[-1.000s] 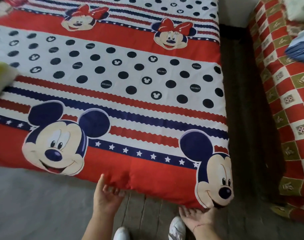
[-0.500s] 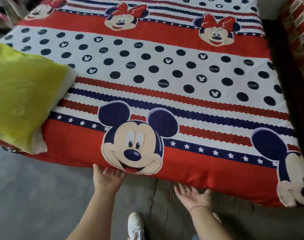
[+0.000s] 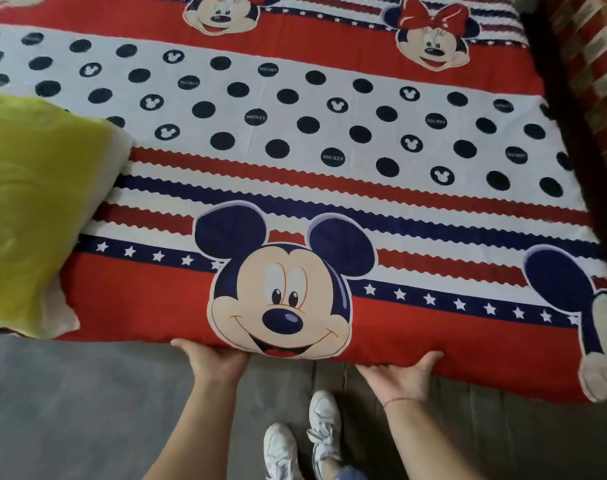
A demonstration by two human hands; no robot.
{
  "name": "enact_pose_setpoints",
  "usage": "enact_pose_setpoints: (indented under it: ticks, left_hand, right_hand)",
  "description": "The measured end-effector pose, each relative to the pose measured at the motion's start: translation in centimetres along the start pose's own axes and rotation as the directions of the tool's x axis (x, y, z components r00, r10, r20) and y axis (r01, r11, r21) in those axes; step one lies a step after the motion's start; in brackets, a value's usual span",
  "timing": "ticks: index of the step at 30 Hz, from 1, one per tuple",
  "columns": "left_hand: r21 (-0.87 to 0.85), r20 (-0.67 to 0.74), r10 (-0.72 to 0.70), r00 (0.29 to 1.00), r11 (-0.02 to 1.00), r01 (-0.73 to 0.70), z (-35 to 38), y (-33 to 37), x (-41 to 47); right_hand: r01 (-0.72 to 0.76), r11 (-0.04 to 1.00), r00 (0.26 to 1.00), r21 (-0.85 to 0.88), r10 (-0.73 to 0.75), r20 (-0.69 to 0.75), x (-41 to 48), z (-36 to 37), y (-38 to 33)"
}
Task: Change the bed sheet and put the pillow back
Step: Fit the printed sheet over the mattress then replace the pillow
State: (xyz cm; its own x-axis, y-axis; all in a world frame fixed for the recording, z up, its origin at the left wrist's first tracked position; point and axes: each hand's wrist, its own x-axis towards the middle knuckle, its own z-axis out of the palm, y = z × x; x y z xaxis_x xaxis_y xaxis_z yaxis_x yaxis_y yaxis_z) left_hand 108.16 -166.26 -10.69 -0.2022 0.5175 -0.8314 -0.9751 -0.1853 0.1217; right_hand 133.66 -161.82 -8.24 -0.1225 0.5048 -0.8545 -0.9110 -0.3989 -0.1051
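sheet (image 3: 295, 188) edge runs left-right across both palms; left hand (image 3: 214, 358) and right hand (image 3: 402, 375) flat, fingers straight beneath it (tips hidden); pillow (image 3: 25, 220) nearer our left

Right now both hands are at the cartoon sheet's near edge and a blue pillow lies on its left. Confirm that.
Wrong colour: the head view shows the pillow yellow-green, not blue. The left hand and right hand are at the near edge of the sheet.
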Motion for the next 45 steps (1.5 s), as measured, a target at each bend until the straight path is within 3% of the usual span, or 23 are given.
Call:
enact_pose_setpoints:
  ticks: [6, 10, 13, 18, 23, 26, 30, 33, 39, 45]
  left_hand:
    - [-0.006, 0.214, 0.107, 0.971, 0.994, -0.108, 1.8, 0.0, -0.7]
    - [-0.005, 0.285, 0.137, 0.949, 0.99, -0.141, 1.9, -0.2, -0.1]
    - [0.024, 0.174, 0.149, 0.973, 0.988, -0.156, 0.2, -0.5, 1.3]
    - [0.165, -0.085, 0.051, 0.995, 0.986, -0.036, -1.8, 0.0, 3.2]
    - [0.236, -0.395, 0.099, 0.913, 0.972, -0.003, -3.0, 2.0, 3.7]
    - [0.263, -0.441, 0.047, 0.896, 0.962, 0.079, -3.7, 4.4, 2.8]
    - [0.199, -0.398, 0.061, 0.915, 0.98, 0.021, -3.5, 8.7, 1.1]
    - [0.148, -0.401, 0.115, 0.909, 0.987, -0.059, -2.9, 12.3, 0.6]
    - [0.175, -0.335, 0.165, 0.928, 0.978, -0.111, -1.6, 20.5, 0.1]
    - [0.07, -0.327, 0.15, 0.933, 0.988, -0.135, -3.7, 30.9, 0.9]
  right_hand:
    - [0.055, 0.997, 0.977, -0.06, -0.041, 0.207, -0.2, 1.6, -0.3]
    - [0.094, 0.994, 0.968, -0.057, -0.078, 0.237, 0.1, 1.7, -0.3]
    - [0.081, 0.994, 0.987, -0.079, -0.069, 0.144, 1.1, 0.5, 0.2]
    - [0.083, 0.984, 0.978, -0.158, -0.111, -0.175, 2.9, -1.3, 1.2]
    - [0.044, 0.941, 0.897, -0.335, -0.185, -0.401, 1.5, 1.0, 2.0]
    - [-0.015, 0.939, 0.851, -0.343, -0.168, -0.497, 0.5, 1.7, 2.1]
    - [-0.081, 0.966, 0.908, -0.246, -0.031, -0.418, -1.0, 2.4, 4.7]
    - [-0.131, 0.948, 0.953, -0.289, 0.04, -0.302, -1.6, 2.3, 9.0]
    - [-0.247, 0.92, 0.957, -0.303, 0.183, -0.225, -2.0, 5.3, 19.4]
    - [-0.118, 0.973, 0.987, -0.199, 0.094, -0.128, -1.4, 8.4, 30.2]
